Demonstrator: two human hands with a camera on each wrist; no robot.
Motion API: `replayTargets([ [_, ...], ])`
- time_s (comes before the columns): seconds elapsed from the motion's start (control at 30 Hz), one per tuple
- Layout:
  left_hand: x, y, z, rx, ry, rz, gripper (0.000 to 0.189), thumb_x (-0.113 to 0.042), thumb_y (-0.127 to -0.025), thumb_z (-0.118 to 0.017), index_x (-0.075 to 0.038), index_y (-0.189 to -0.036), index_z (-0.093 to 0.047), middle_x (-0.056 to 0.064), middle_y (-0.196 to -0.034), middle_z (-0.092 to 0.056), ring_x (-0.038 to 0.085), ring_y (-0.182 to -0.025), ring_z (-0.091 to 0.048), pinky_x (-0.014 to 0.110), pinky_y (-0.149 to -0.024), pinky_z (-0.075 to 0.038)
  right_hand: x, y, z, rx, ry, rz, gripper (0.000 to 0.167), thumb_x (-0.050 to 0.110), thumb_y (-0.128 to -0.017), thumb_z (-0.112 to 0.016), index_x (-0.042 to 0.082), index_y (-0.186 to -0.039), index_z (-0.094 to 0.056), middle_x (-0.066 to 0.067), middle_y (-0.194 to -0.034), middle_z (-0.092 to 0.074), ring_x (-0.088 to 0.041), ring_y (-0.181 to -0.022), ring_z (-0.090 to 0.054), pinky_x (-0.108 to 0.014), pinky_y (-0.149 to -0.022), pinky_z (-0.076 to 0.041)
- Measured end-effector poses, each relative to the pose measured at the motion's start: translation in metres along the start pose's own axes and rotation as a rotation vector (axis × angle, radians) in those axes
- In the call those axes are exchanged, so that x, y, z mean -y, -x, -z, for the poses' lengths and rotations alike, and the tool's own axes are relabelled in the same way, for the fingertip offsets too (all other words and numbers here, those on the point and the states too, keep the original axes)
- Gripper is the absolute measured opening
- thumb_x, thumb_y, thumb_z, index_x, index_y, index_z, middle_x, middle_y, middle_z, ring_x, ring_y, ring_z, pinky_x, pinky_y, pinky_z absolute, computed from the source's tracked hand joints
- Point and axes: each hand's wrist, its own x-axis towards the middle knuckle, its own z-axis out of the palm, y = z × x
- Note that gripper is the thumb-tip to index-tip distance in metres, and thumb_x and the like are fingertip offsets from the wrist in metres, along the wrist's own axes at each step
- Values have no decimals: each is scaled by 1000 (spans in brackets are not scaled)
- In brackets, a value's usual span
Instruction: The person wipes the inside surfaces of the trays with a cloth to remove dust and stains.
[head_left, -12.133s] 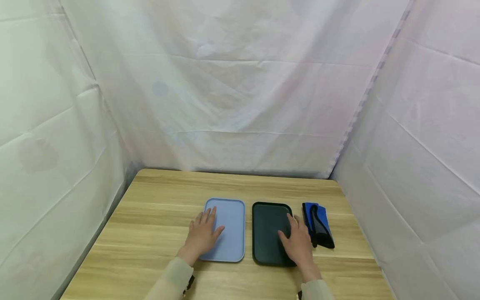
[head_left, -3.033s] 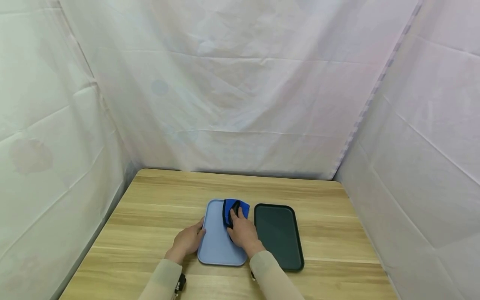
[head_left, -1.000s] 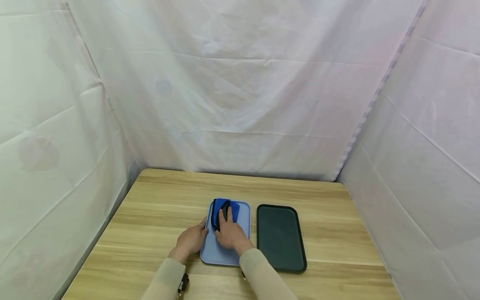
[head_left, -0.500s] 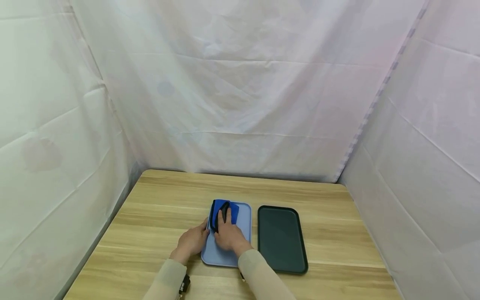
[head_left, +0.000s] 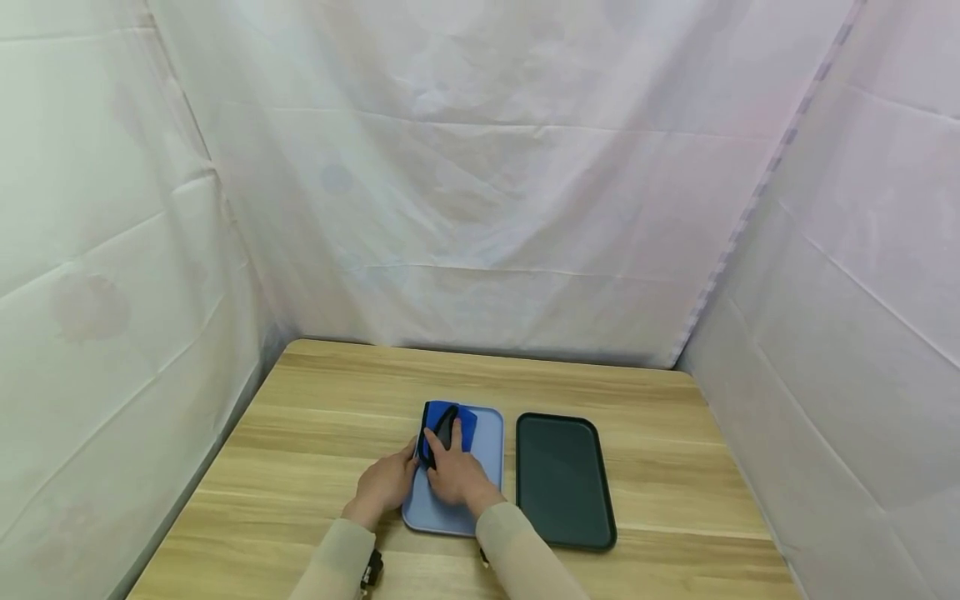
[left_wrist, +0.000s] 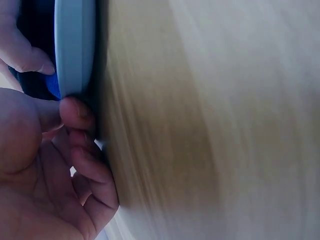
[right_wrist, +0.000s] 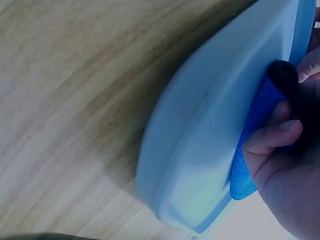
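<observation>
On the table, a light-blue tray (head_left: 491, 454) carries a folded blue cloth with black edging (head_left: 467, 423) at its upper left. My right hand (head_left: 455, 477) lies on the cloth, index and middle fingers spread over its dark part; in the right wrist view, curled fingers (right_wrist: 272, 137) hold the cloth (right_wrist: 242, 172) against the tray (right_wrist: 185, 145). At the tray's left rim, my left hand (head_left: 387, 481) grips the edge. The left wrist view has its fingertips (left_wrist: 76, 112) at the tray's rim (left_wrist: 75, 45). Part of the cloth is hidden beneath my right hand.
A dark green tray (head_left: 566, 483) lies just right of the light-blue one, a narrow gap between them. The wooden table (head_left: 337, 383) is enclosed by white fabric walls (head_left: 480, 208) at the back and both sides.
Twelve seconds ago the cloth lay right of the green tray and both hands rested over the trays. It has since come onto the light-blue tray, moving left across it; lately the right fingers spread.
</observation>
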Motion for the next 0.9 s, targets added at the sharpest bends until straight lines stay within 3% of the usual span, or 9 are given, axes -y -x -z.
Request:
replayTargets([
  [0.27, 0, 1, -1, -4, 9, 4, 51, -25, -108, -51, -15, -158, -46, 23, -118, -74, 24, -72, -62, 39, -57, -44, -1, 3, -2, 29, -27, 6, 70, 29, -105, -59, 29, -166, -25, -32, -170, -2, -22, -57, -59, -36, -61, -49],
  [0.57, -1, 1, -2, -4, 24, 13, 50, -23, -108, -49, -15, -157, -46, 19, -97, -75, 22, -63, -57, 36, -53, -40, 6, 10, -3, 32, -45, 1, 71, 28, -105, -59, 29, -167, -23, -32, -170, 0, -19, -52, -56, -32, -55, -46],
  [0.9, -2, 0, -2, -2, 13, 28, 49, -24, -109, -47, -16, -157, -47, 23, -117, -74, 25, -72, -62, 39, -58, -44, 13, 17, -7, 27, -31, -28, 75, 29, -104, -62, 30, -167, -21, -33, -170, -1, -18, -48, -53, -31, -50, -43],
])
